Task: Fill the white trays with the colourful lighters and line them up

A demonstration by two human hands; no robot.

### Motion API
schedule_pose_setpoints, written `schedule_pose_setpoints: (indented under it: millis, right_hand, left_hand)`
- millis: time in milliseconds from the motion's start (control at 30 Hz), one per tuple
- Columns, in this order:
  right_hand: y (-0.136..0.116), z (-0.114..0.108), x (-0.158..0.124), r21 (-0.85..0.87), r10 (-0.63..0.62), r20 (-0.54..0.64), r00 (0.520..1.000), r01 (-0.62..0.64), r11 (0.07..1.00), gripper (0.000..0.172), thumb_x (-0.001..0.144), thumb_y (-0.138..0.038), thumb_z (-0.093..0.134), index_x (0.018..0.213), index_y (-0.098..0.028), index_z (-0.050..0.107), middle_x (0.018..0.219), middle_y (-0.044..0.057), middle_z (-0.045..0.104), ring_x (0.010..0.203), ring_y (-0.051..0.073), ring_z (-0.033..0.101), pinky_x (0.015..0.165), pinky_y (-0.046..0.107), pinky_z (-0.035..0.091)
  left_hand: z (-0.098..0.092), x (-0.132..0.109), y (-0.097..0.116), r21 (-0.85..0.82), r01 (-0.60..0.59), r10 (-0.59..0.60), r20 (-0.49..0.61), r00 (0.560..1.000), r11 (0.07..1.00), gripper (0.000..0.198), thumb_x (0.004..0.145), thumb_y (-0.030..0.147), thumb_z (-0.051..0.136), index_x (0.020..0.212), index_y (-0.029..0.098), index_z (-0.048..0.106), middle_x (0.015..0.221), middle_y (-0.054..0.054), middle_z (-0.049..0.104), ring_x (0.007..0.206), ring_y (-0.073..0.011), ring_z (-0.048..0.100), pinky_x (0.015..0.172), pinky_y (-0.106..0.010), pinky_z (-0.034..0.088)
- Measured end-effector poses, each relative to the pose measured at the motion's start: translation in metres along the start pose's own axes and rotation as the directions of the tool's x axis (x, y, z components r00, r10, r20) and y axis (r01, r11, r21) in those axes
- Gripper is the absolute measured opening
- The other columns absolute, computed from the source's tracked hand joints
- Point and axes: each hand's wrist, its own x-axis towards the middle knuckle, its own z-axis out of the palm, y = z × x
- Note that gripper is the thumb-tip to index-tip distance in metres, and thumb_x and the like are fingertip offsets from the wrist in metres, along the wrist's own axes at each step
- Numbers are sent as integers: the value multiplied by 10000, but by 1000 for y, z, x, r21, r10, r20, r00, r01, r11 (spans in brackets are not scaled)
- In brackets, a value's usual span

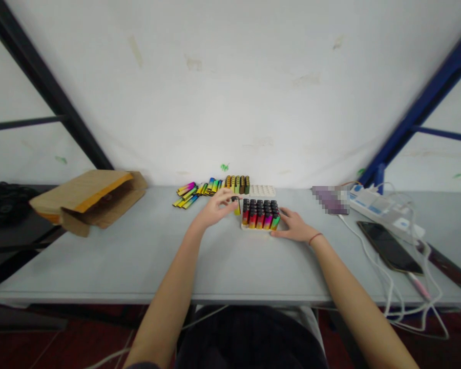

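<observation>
A white tray [258, 229] holds several upright lighters [259, 215] with black tops and red, pink and green bodies. At its left side my left hand [218, 207] pinches a yellow lighter [237, 207] with a black top, held upright. My right hand [293, 225] rests against the right side of the tray, thumb at the front corner and fingers behind, spread around it. Behind stands a group of upright yellow and green pieces [237, 183], next to a white tray with holes [263, 190]. Several colourful wrappers or sleeves [188, 195] lie loose at the left.
An open brown paper bag [92, 197] lies on the grey table [138, 261] at the left. On the right are a power strip [386, 212], white cables [388, 279], a black phone [390, 247] and a blurred purple item [330, 199]. A wall stands behind.
</observation>
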Motion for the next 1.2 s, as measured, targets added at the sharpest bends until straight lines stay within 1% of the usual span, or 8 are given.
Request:
schedule_pose_setpoints:
  millis: [200, 467, 667, 867, 933, 1000, 1100, 1200]
  right_hand:
    - [-4, -3, -1, -4, 9, 13, 1000, -9, 1000, 986, 809, -835, 643, 1525, -165, 547, 1628, 254, 423, 1498, 432, 421, 1232, 586, 332]
    - [-6, -3, -1, 5, 6, -16, 1000, -6, 1000, 931, 805, -791, 695, 1515, -202, 564, 1607, 227, 465, 1479, 422, 451, 1219, 576, 360]
    - [-3, 0, -1, 18, 11, -39, 999, -10, 1000, 909, 793, -761, 732, 1493, -201, 584, 1594, 233, 480, 1469, 427, 461, 1211, 601, 356]
    - [-4, 6, 1, 64, 8, -119, 993, 0, 998, 919, 738, -728, 795, 1455, -187, 603, 1569, 239, 502, 1482, 461, 431, 1208, 650, 348]
    - [-11, 5, 4, 125, -24, -181, 983, 47, 991, 960, 696, -687, 844, 1464, -177, 580, 1549, 229, 526, 1495, 459, 412, 1220, 652, 337]
    - [-21, 1, 6, 223, -109, -228, 968, 161, 962, 918, 698, -614, 867, 1445, -167, 576, 1485, 202, 596, 1435, 418, 498, 1208, 604, 383]
    - [-32, -8, 8, 365, -101, -201, 974, 170, 915, 694, 725, -540, 863, 1272, -162, 663, 1255, 145, 743, 1134, 351, 696, 1040, 529, 549]
    - [-32, -19, 6, 367, -36, -173, 984, 98, 925, 632, 669, -505, 906, 1153, -150, 707, 1155, 140, 779, 1043, 359, 721, 983, 532, 577]
  left_hand:
    - [-1, 0, -6, 89, 52, -76, 287, 955, 995, 518, 864, 600, 700, 1130, 166, 795, 1079, -106, 739, 938, -209, 662, 839, -335, 561]
    - [9, 1, -9, 250, 68, -162, 379, 911, 966, 440, 864, 543, 706, 1129, 205, 801, 1069, -76, 765, 920, -195, 684, 852, -298, 548]
    - [12, -1, -15, 223, 105, -168, 286, 944, 969, 411, 807, 507, 746, 1084, 208, 687, 1034, -47, 756, 865, -197, 699, 868, -357, 576]
    - [20, 1, -15, 285, -1, -70, 240, 968, 959, 265, 831, 439, 722, 946, 205, 675, 923, -29, 714, 816, -186, 661, 840, -347, 554]
    - [22, 1, -14, 301, -35, -35, 222, 974, 953, 272, 827, 451, 731, 922, 200, 693, 895, -32, 698, 803, -185, 641, 810, -334, 544]
    - [24, 1, -13, 295, -41, -17, 191, 981, 954, 316, 821, 489, 742, 937, 195, 716, 873, -34, 690, 787, -183, 626, 775, -318, 536]
    - [27, 5, -18, 225, 33, -36, 11, 999, 974, 406, 948, 533, 571, 1085, 184, 727, 874, -45, 707, 792, -182, 641, 759, -302, 541]
    - [34, 17, -31, 198, 127, -105, -117, 988, 972, 440, 1041, 432, 379, 1159, 169, 712, 924, -66, 752, 853, -189, 696, 821, -310, 567]
